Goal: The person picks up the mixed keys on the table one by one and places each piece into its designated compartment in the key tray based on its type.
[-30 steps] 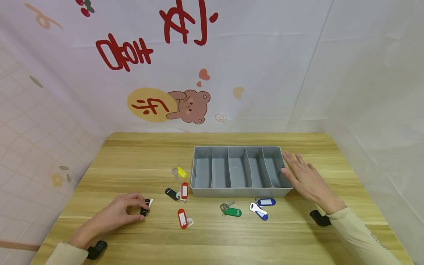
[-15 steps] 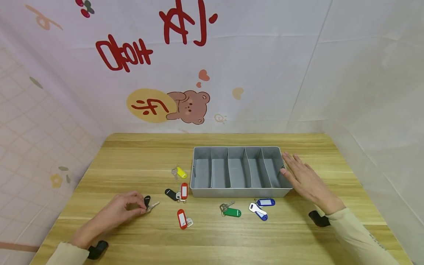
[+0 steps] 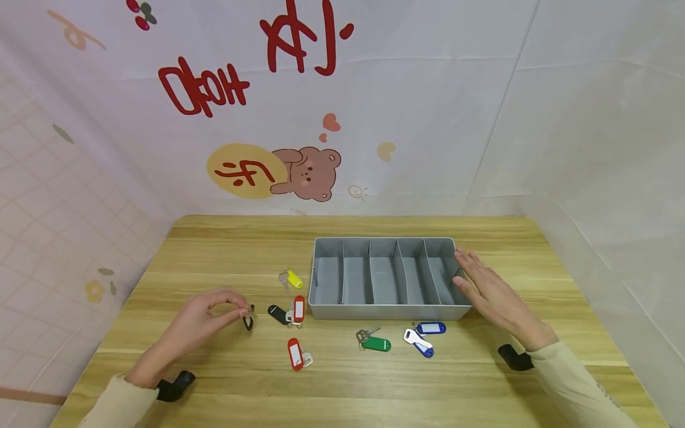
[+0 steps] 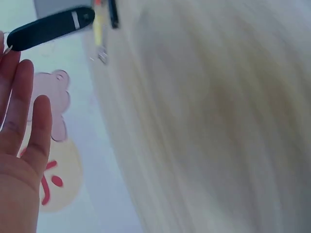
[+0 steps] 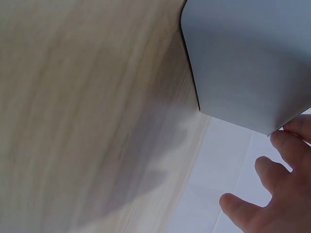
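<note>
In the head view my left hand (image 3: 200,318) pinches a key ring with thumb and forefinger, and its black key tag (image 3: 248,323) hangs over the table. The left wrist view shows that black tag large at the fingertips; its key is mostly hidden there. My right hand (image 3: 497,300) lies with extended fingers at the right end of the grey divided tray (image 3: 390,312). In the right wrist view its fingertips (image 5: 286,141) are right at the tray's rim.
Left of the tray lie keys with a yellow tag (image 3: 295,279), a black tag (image 3: 277,314) and two red tags, one upper (image 3: 298,309), one lower (image 3: 295,354). A green tag (image 3: 376,343) and blue tags (image 3: 431,327) lie before it. A printed cloth hangs behind.
My left hand has lifted the black-tagged key from the table and moved right and away from me. My right hand stays at the tray's right end.
</note>
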`<state>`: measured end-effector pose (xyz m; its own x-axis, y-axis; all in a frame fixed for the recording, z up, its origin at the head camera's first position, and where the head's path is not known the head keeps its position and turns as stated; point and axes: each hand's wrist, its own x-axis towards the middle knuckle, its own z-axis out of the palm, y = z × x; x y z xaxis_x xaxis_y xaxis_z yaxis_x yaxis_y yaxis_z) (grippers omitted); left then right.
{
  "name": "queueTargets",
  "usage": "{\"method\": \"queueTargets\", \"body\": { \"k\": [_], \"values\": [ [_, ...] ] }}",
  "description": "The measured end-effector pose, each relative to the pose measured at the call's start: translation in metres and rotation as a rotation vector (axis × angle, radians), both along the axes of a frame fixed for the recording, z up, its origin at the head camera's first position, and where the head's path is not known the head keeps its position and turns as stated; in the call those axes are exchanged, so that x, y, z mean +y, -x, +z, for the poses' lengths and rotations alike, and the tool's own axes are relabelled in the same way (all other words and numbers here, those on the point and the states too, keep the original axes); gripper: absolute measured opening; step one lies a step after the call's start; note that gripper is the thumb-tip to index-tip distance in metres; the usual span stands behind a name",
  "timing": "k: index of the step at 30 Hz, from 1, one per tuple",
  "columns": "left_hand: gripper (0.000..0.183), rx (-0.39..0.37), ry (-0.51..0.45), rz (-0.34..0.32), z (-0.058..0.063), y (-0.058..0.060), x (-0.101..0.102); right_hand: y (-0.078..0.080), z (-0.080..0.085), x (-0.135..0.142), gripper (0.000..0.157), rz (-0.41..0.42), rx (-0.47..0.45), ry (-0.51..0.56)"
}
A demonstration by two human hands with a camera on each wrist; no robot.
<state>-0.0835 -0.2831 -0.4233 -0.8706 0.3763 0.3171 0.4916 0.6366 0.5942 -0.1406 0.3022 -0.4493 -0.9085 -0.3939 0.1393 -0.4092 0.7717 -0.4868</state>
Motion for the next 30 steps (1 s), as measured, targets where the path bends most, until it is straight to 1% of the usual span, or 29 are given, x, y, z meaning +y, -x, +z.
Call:
{"method": "queueTargets", "body": {
  "k": [6,9,14,21,25,30],
  "values": [
    [0.019,-0.029,-0.072,0.004,0.010,0.007,0.023,-0.001,-0.003,0.001,0.062,-0.010,0.012,0.002],
    [0.019,-0.042,-0.131,-0.008,0.014,0.011,0.035,-0.001,-0.004,0.001,0.062,-0.011,0.015,0.002],
    [0.020,-0.030,-0.211,-0.032,0.021,0.016,0.053,-0.001,-0.004,0.001,0.061,-0.011,0.018,0.004],
    [0.017,-0.028,-0.269,-0.046,0.032,0.023,0.076,-0.002,-0.003,0.001,0.062,-0.010,0.008,0.013],
    [0.015,-0.024,-0.319,-0.064,0.035,0.028,0.088,-0.002,-0.004,0.001,0.062,-0.011,0.003,0.015],
    [0.014,-0.009,-0.376,-0.074,0.034,0.035,0.103,-0.002,-0.004,0.001,0.061,-0.009,0.007,0.016]
  ]
}}
